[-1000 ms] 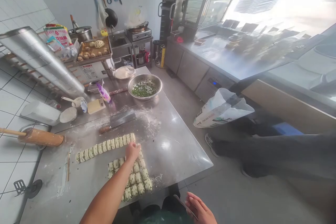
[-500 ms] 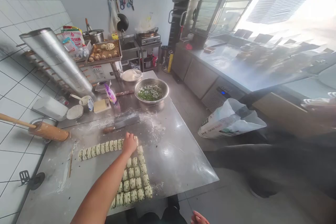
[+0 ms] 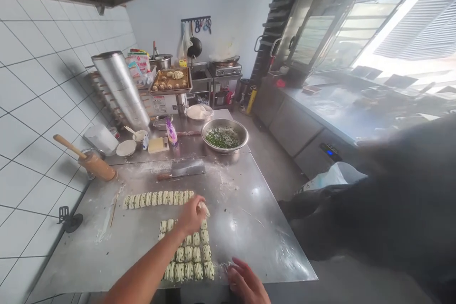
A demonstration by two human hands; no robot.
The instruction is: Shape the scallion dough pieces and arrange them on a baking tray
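Observation:
My left hand (image 3: 193,214) grips a cut dough roll (image 3: 204,208) with green flecks, just right of the back row's end. Below it is a block of similar dough rolls (image 3: 188,254) in several rows, partly hidden by my left hand and forearm. Farther back runs a single row of dough rolls (image 3: 158,198) standing side by side on the steel table (image 3: 256,228). My right hand (image 3: 247,281) hovers at the table's front edge, right of the block, fingers apart and holding nothing.
Behind the row lies a cleaver (image 3: 187,168). A steel bowl (image 3: 245,138) of chopped greens stands at the back right. A rolling pin (image 3: 98,165) leans at the left and a thin stick (image 3: 114,210) lies nearby. A blurred person in dark clothing (image 3: 374,213) is at the right.
My left hand has moved from the row's right end to the right, with a dough roll in it. My right hand has come up to the table edge. The camera view has shifted.

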